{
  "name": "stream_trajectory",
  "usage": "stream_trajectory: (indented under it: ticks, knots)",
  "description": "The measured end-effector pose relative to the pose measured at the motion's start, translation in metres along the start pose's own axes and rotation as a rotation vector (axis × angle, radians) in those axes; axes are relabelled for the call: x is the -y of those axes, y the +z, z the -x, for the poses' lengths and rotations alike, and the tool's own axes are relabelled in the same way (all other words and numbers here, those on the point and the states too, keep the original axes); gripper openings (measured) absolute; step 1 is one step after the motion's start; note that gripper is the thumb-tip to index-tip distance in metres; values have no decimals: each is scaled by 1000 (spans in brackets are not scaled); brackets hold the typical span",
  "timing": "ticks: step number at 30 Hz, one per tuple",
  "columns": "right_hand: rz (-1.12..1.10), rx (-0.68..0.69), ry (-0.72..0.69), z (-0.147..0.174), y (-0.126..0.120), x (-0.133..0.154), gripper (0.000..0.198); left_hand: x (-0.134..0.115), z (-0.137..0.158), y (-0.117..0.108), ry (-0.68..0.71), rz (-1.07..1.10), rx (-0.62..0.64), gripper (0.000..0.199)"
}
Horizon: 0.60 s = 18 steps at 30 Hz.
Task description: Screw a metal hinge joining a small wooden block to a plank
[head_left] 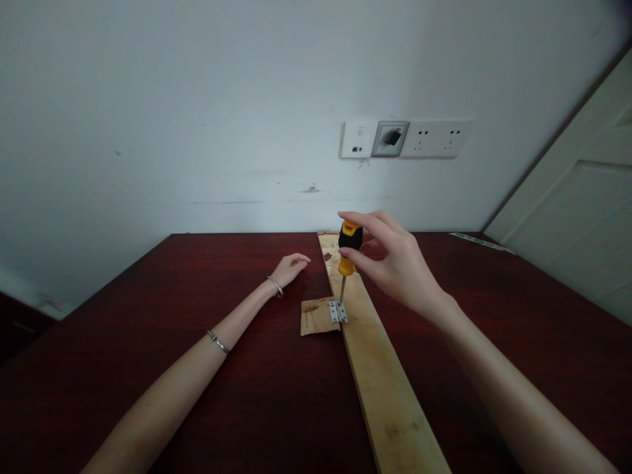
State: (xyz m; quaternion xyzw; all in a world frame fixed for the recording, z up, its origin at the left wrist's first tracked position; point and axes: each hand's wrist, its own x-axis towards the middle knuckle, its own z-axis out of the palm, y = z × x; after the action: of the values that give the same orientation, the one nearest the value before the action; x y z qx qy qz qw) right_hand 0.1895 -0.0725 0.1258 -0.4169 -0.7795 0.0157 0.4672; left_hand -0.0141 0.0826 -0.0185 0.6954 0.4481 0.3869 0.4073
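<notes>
My right hand (395,257) grips a yellow-and-black screwdriver (347,263) by its handle, which stands nearly upright. The shaft's tip meets the silver metal hinge (338,311) at its upper right. One leaf of the hinge lies on a small thin wood piece (316,317), the other on the long wooden board (380,368). Left of the board, my left hand (291,267) rests on the table with fingers loosely bent and nothing in them. It touches neither the board nor the small piece.
The dark red table (237,408) runs back to a pale wall (247,118). Wall sockets (434,139) and a black plug (393,137) are above the table's back edge. A thin strip (481,242) lies at the back right, near a white door (582,197).
</notes>
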Motion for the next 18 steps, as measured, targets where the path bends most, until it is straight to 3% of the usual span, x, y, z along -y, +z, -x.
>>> stream_trajectory:
  ticks: [5, 13, 18]
  knots:
    - [9, 6, -48, 0, 1, 0, 49, -1, 0, 0, 2, -47, 13, 13]
    - [83, -23, -4, 4, 10, -7, 47, -2, 2, -1, 17, -77, 34, 13]
    - [32, -26, 10, 3, 9, -5, 60, 0, 0, -2, 14, -81, 36, 12]
